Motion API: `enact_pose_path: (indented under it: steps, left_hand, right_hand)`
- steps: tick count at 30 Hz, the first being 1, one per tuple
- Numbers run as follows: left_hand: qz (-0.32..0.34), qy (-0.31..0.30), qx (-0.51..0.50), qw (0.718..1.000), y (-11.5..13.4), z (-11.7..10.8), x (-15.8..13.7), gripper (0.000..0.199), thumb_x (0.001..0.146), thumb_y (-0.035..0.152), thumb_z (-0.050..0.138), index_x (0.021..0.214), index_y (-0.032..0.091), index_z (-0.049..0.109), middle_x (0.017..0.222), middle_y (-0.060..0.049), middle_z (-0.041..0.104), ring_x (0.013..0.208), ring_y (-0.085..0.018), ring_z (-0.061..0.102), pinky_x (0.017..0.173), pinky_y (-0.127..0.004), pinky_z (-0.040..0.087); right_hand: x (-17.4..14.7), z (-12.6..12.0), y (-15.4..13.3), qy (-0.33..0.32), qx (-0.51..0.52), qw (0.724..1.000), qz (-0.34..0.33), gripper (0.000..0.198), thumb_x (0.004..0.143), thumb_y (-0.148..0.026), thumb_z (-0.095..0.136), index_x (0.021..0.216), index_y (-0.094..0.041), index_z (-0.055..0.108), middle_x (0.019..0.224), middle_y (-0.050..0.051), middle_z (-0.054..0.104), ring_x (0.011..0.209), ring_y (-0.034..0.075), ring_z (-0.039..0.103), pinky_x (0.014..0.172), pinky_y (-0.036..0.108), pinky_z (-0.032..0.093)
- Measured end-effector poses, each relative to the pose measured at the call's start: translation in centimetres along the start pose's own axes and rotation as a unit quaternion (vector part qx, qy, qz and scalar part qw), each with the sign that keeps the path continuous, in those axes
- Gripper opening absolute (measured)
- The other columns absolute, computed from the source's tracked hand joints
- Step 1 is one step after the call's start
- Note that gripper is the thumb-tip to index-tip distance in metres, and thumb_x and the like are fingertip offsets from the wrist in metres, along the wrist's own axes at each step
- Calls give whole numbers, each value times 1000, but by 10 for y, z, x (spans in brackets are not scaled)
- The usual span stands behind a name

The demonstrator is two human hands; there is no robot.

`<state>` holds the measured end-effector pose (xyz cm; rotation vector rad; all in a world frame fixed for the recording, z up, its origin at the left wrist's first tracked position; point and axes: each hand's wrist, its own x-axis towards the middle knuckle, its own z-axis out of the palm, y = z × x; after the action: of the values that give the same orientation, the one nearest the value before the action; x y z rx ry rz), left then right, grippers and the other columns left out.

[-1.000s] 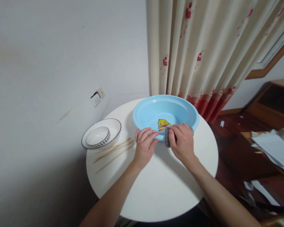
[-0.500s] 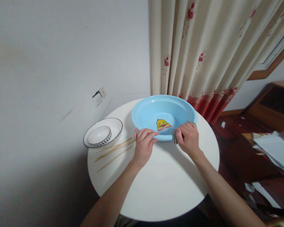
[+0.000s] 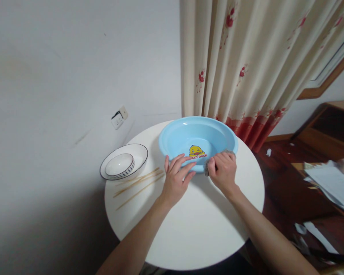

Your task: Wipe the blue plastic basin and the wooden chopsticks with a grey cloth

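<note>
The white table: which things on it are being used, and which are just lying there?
In use:
blue basin, left hand at its near rim
grey cloth, gripped in the right hand

Just lying there:
small bowl
white dish, holding that bowl
thin sticks beside the dish

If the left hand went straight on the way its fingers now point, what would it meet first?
Most likely the round light-blue plastic basin: the left hand points forward and rightward at its near rim. Depth, and whether they touch, is unclear.
</note>
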<state>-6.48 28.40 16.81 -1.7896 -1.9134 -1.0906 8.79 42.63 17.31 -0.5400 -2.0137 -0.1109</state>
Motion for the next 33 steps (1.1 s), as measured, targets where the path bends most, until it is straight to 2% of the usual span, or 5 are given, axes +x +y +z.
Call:
enact_pose_path:
  steps: [4, 9, 16, 25, 33]
  left_hand:
    - [1, 4, 1, 1000, 6, 1, 0, 24, 99, 30, 65, 122, 31, 73, 124, -3, 74, 129, -23, 61, 130, -59, 5]
    - [2, 5, 2, 1000, 1, 3, -1, 22, 100, 32, 63, 119, 31, 74, 113, -4, 73, 123, -22, 63, 130, -57, 8]
    - [-12, -14, -3, 1000, -3, 2, 0, 19, 101, 33, 62, 112, 32, 76, 105, -3, 69, 111, -20, 63, 128, -54, 14]
    - [-5, -20, -3, 1000, -14, 2, -1, 18, 100, 32, 63, 111, 32, 76, 105, -2, 69, 110, -20, 62, 127, -52, 15]
    - [-5, -15, -14, 1000, -17, 2, 0, 20, 101, 35, 61, 113, 32, 76, 105, -2, 68, 110, -20, 61, 128, -52, 13]
  right_hand:
    - [-1, -2, -19, -9, -19, 1000, 13, 34, 100, -20, 50, 66, -23, 51, 65, 1, 58, 72, 20, 49, 78, 38, 34]
    - [-2, -3, -25, -15, -23, 999, 24, 33, 100, -21, 51, 67, -23, 53, 66, 2, 59, 73, 20, 50, 79, 39, 34]
    - [-3, -4, -14, -11, 4, 1000, -3, 34, 101, -21, 50, 66, -23, 51, 65, 1, 58, 72, 20, 49, 79, 39, 34]
    - [-6, -4, 26, 5, 67, 998, -4, 33, 99, -21, 47, 67, -24, 48, 65, 0, 53, 72, 20, 48, 80, 39, 36]
    - [-8, -1, 17, 23, 52, 998, 26, 34, 99, -21, 46, 66, -24, 44, 64, 0, 51, 71, 20, 48, 81, 40, 37]
